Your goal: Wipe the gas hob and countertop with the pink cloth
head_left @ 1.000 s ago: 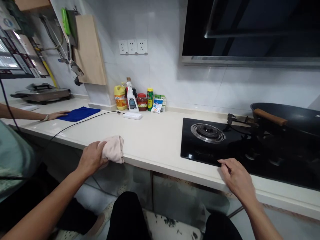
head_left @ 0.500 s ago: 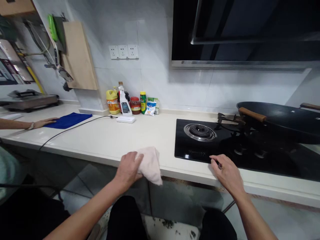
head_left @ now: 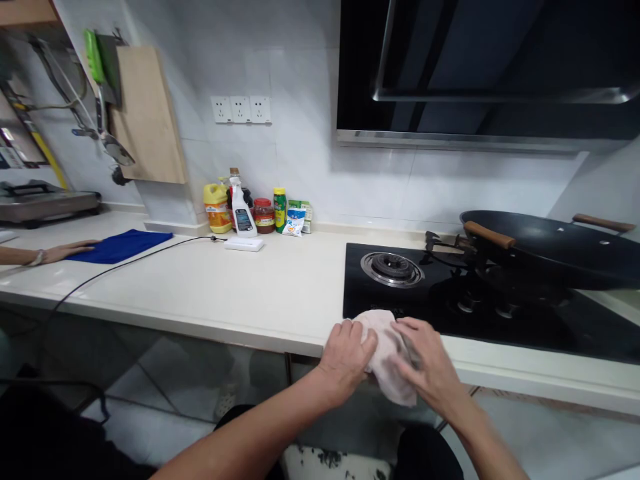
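My left hand (head_left: 345, 360) is closed on a pale pink cloth (head_left: 384, 353), which hangs over the counter's front edge by the hob. On the cloth's right side is my right hand (head_left: 431, 365), slightly blurred, with its fingers apart and the fingertips against or just beside the fabric. Behind both hands lies the black glass hob (head_left: 405, 310), with a round burner (head_left: 393, 269) at its left. The cloth's upper part overlaps the hob's front left edge in view.
A large wok (head_left: 555, 247) rests on the hob's right side under a dark range hood (head_left: 480, 60). Bottles and jars, including a white spray bottle (head_left: 243, 217), line the wall. At the left, another person's hand (head_left: 63, 251) lies on a blue cloth (head_left: 125, 247). A black cable (head_left: 135, 260) crosses the counter (head_left: 280, 287).
My left hand has carried the pink cloth right, to the front of the hob. My right hand has shifted slightly left and its fingers have spread at the cloth. The view has turned slightly.
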Tool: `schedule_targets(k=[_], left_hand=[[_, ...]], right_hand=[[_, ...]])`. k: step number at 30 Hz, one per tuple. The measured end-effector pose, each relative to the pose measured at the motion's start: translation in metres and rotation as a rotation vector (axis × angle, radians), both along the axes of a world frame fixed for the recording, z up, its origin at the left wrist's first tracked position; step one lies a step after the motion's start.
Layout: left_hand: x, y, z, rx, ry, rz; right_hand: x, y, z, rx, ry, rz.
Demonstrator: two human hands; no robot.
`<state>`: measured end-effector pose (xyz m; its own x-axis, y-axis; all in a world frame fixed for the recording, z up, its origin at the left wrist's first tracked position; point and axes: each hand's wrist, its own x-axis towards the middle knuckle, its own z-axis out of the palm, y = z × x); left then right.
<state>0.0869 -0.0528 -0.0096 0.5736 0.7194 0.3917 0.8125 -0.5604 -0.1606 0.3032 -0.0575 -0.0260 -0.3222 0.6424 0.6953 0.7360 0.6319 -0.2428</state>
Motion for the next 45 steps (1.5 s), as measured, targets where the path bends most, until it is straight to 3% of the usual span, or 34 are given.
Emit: schedule_targets(k=[2, 5, 11, 15, 20, 28, 37, 40, 45], left_hand=[[0.013, -0.001, 0.001, -0.016, -0.037, -0.038], [0.014, 0.0, 0.0, -0.038, -0.077, -0.08], [-0.027, 0.006, -0.021, 0.034, -0.263, -0.298], [-0.051, 0.003, -0.028, -0.004, -0.268, -0.279], [-0.067, -0.007, -0.028, -0.046, -0.223, -0.213], [-0.088, -0.008, -0.022, -0.126, -0.378, -0.369], [-0.093, -0.019, -0.01, -0.158, -0.534, -0.365], [-0.099, -0.026, -0.006, -0.273, -0.615, -0.288], [-0.101, -0.04, 0.014, -0.589, -0.862, -0.125]], right_hand=[[-0.012, -0.008, -0.006, -0.029, -0.146, 0.037], [-0.021, -0.011, -0.017, -0.022, -0.242, -0.051], [-0.031, -0.006, -0.02, 0.001, -0.262, -0.194], [-0.046, -0.005, -0.013, 0.015, -0.229, -0.204], [-0.06, -0.006, -0.008, 0.049, -0.237, -0.223], [-0.067, -0.012, -0.006, 0.064, -0.197, -0.2], [-0.075, -0.025, -0.007, 0.013, -0.144, -0.111], [-0.078, -0.037, -0.009, -0.074, -0.022, -0.028], [-0.082, -0.049, 0.0, -0.529, 0.234, 0.085]])
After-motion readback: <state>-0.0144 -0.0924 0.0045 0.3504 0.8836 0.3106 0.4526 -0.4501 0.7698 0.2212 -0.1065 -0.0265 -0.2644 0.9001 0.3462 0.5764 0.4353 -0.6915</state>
